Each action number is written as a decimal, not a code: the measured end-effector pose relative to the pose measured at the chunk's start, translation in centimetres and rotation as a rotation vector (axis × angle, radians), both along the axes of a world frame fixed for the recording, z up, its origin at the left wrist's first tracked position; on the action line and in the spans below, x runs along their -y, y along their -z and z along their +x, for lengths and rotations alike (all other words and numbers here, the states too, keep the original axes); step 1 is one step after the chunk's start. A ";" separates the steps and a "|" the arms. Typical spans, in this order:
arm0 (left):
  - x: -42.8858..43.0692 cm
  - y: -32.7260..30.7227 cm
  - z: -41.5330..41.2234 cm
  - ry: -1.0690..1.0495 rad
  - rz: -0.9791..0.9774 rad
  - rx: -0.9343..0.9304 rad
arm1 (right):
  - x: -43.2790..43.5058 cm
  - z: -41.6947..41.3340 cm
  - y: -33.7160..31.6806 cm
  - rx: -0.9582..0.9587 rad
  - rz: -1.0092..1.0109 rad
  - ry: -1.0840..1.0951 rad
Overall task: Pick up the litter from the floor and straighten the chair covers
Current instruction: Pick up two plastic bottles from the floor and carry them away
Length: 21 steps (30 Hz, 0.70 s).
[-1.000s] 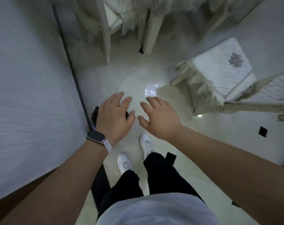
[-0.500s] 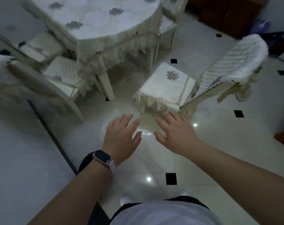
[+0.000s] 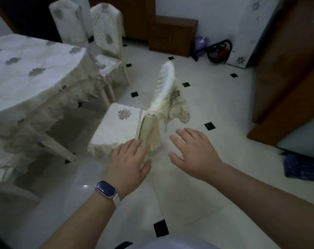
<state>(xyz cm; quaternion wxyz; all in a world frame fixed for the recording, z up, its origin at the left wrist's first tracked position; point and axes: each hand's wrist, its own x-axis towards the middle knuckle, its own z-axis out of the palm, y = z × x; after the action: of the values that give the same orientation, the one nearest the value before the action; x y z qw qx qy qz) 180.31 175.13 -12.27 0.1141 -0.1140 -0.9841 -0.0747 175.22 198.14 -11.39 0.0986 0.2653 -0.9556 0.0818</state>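
Hands: left hand (image 3: 129, 159) and right hand (image 3: 192, 153) are spread, nothing grasped.
Cover: near cover (image 3: 166, 90) is rumpled, not yet straightened.
Litter: none is made out.

Dim, soft-focus, wide-angle edge distortion

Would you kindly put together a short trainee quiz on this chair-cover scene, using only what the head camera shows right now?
1. True or false: the left hand is gripping the back cover of the nearest chair.
2. Which wrist wears the watch? A) left B) right C) neither
3. In one word, is that back cover smooth or rumpled?

Key: 1 false, its fingers are straight and hold nothing. 2 A. 3 rumpled, it hangs bunched to one side.
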 end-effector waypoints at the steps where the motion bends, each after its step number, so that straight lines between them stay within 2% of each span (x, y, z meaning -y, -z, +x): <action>1: -1.4 -0.3 -1.1 0.024 0.006 -0.014 | -1.7 -0.6 -0.1 -0.006 -0.001 0.029; 6: -6.5 -1.6 -6.2 0.116 -0.016 -0.023 | -7.3 -3.2 -0.1 -0.031 -0.015 0.129; 13: -9.4 -0.9 -13.8 0.185 0.029 0.022 | -10.3 -8.0 0.5 -0.057 -0.040 0.212; 21: -12.9 0.2 -28.1 0.271 0.066 0.072 | -13.2 -19.5 0.7 -0.054 0.002 0.298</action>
<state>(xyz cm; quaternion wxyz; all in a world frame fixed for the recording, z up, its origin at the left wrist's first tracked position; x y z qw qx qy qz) 152.23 188.06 -12.50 0.0713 -0.2394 -0.9601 -0.1258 155.68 211.38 -12.07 0.1352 0.1227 -0.9815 0.0581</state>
